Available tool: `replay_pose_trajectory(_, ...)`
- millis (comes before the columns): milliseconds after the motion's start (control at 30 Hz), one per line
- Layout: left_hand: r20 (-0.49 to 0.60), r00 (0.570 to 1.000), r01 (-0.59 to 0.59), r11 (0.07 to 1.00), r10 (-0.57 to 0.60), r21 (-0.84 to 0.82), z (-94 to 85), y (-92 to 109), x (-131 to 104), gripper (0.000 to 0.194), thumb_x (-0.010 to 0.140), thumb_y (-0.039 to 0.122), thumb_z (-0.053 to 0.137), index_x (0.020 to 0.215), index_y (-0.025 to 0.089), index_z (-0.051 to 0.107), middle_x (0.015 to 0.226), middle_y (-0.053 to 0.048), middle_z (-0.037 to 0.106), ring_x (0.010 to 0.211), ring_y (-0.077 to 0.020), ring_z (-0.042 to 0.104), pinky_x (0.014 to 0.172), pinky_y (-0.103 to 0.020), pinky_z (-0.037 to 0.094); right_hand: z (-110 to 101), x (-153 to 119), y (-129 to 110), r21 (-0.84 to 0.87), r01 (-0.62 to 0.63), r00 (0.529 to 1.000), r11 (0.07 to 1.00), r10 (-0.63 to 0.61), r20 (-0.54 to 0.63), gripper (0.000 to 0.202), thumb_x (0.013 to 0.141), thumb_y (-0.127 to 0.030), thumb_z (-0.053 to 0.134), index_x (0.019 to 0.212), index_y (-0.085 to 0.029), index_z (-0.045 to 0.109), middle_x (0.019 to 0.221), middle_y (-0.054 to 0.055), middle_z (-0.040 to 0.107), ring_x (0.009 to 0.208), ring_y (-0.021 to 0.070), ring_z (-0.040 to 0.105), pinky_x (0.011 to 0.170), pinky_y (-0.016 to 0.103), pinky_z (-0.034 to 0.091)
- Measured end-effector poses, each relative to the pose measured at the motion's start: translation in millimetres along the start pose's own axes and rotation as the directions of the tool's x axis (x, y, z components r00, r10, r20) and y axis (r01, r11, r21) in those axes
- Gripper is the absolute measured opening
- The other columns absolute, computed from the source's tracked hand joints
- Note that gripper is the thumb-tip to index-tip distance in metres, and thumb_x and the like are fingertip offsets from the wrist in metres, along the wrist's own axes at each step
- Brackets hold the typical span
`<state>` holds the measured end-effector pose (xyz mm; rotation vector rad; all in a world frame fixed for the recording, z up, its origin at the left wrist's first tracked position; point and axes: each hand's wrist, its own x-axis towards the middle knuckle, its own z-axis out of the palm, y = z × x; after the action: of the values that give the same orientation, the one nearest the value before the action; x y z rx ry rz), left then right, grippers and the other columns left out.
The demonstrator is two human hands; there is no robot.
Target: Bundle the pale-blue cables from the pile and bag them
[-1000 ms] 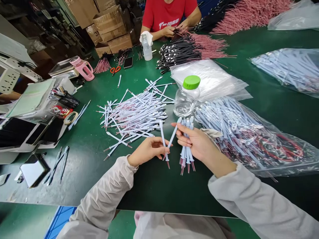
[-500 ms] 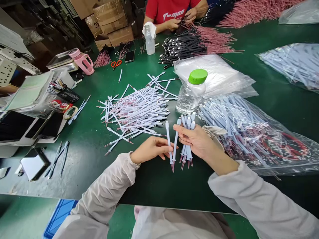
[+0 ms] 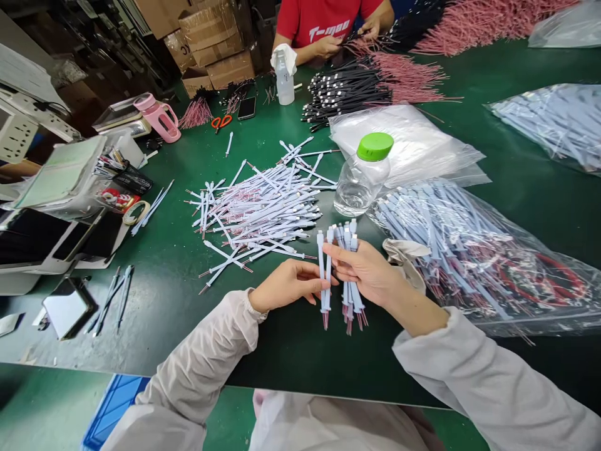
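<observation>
Just inside the near edge of the tabletop (image 3: 282, 357), my left hand (image 3: 287, 287) pinches two cables (image 3: 324, 299) low down between its fingers, while my right hand (image 3: 373, 272) has its fingers closed round a bundle (image 3: 351, 293) just beside them. Bare room runs from my hands to that edge. The pile (image 3: 267, 210) spreads ahead, leftward; the jar (image 3: 357, 188) and bag (image 3: 469, 250) leave less space beyond my right.

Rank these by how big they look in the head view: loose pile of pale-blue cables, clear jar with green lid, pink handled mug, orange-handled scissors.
1. Loose pile of pale-blue cables
2. Clear jar with green lid
3. Pink handled mug, farther back, so true size is unsure
4. Orange-handled scissors
</observation>
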<state>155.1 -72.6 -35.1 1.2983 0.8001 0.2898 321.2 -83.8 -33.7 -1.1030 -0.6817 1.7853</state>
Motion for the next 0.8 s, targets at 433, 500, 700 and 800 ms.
replay_pose_trajectory(433, -0.440, 0.747, 0.218, 0.441, 0.499, 0.870, -76.5, 45.7, -0.3, 0.018, 0.085, 0.023, 0.051, 0.099, 0.017, 0.061, 0.099, -0.006, 0.063, 0.088, -0.0168, 0.058, 0.083, -0.028, 0.043, -6.8, 3.3, -9.3, 0.127, -0.025, 0.999, 0.992, 0.022, 0.030, 0.019, 0.071, -0.032, 0.070, 0.075, -0.014, 0.063, 0.067, 0.001, 0.051, 0.045, 0.0033, 0.030, 0.034, 0.014, 0.024)
replay_pose_trajectory(500, -0.428, 0.781, 0.319, 0.299, 0.455, 0.899, -86.5, 51.2, 10.5, 0.024, 0.084, 0.029, 0.054, 0.104, 0.016, 0.057, 0.104, -0.008, 0.060, 0.096, -0.0198, 0.055, 0.086, -0.030, 0.041, -5.2, 2.7, -7.8, 0.125, -0.039, 0.999, 0.991, 0.036, 0.022, 0.020, 0.071, -0.032, 0.070, 0.077, -0.014, 0.063, 0.065, 0.001, 0.051, 0.045, 0.0036, 0.030, 0.034, 0.015, 0.024)
replay_pose_trajectory(700, -0.466, 0.855, 0.453, 0.107, 0.227, 0.885, -88.7, 70.5, 33.6, 0.036, 0.072, 0.028, 0.068, 0.101, 0.010, 0.056, 0.091, -0.014, 0.063, 0.090, -0.0270, 0.059, 0.075, -0.033, 0.044, -5.6, 3.4, -3.1, 0.175, -0.032, 0.999, 0.984, 0.026, 0.034, 0.019, 0.072, -0.031, 0.069, 0.078, -0.014, 0.063, 0.064, 0.000, 0.051, 0.044, 0.0029, 0.031, 0.035, 0.014, 0.024)
replay_pose_trajectory(800, -0.472, 0.865, 0.467, 0.070, 0.169, 0.881, -94.5, 79.6, 33.3, 0.029, 0.069, 0.023, 0.068, 0.094, 0.010, 0.060, 0.086, -0.014, 0.065, 0.087, -0.0278, 0.061, 0.072, -0.032, 0.045, -7.0, 4.1, -2.1, 0.198, -0.031, 0.999, 0.980, 0.024, 0.038, 0.018, 0.073, -0.030, 0.069, 0.079, -0.014, 0.062, 0.064, -0.001, 0.051, 0.044, 0.0022, 0.031, 0.035, 0.013, 0.025)
